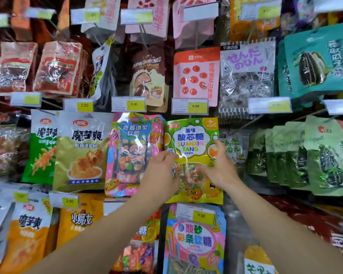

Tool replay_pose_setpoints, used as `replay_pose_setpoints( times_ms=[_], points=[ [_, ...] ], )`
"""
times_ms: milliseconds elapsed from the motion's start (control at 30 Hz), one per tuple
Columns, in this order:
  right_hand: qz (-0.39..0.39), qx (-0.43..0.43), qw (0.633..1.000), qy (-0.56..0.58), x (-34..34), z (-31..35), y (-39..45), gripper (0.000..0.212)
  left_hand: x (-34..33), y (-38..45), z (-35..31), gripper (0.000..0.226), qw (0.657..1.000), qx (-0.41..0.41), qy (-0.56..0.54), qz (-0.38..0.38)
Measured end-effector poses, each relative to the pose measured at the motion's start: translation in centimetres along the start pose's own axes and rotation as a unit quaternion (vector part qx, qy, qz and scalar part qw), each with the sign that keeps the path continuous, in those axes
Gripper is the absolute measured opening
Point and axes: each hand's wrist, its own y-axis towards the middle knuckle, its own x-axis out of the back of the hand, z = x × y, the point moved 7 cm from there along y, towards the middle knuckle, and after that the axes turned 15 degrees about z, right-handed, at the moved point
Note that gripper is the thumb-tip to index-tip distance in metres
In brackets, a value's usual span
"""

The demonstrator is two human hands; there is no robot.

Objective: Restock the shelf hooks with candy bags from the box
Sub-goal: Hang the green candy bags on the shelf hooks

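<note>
A yellow-green candy bag (192, 143) printed SUANXIN TANG hangs in the middle row of the hook wall, under a 5.00 price tag (190, 106). My left hand (162, 171) lies on its lower left edge, fingers spread over the clear window. My right hand (219, 167) presses its right side, one finger pointing up along the edge. Neither hand visibly closes around the bag. A pink and blue candy bag (133, 153) hangs just to its left, touching it. The hook itself is hidden behind the price tag. No box is in view.
Snack bags crowd every hook: gold and green bags (79, 151) to the left, green seed bags (309, 157) to the right, a pink-blue gummy bag (194, 240) below, a red-dotted bag (196, 76) above. Price tags jut forward from each row.
</note>
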Motion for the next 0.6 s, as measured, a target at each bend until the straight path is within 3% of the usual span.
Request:
replay_pose_setpoints(
  times_ms=[133, 233, 600],
  points=[
    [-0.003, 0.016, 1.0, 0.018, -0.6, -0.8, 0.5, 0.099, -2.9, 0.9, -0.5, 0.071, 0.988, -0.044, 0.108, 0.1],
    [-0.005, 0.018, 1.0, 0.019, -0.9, -1.2, 0.9, 0.096, -4.7, 1.8, 0.1, 0.075, 0.978, -0.03, 0.137, 0.157],
    [0.019, -0.024, 0.999, -0.037, -2.1, -2.1, 2.0, 0.087, -6.0, 3.8, 0.8, 0.082, 0.974, -0.021, 0.124, 0.187]
  ],
)
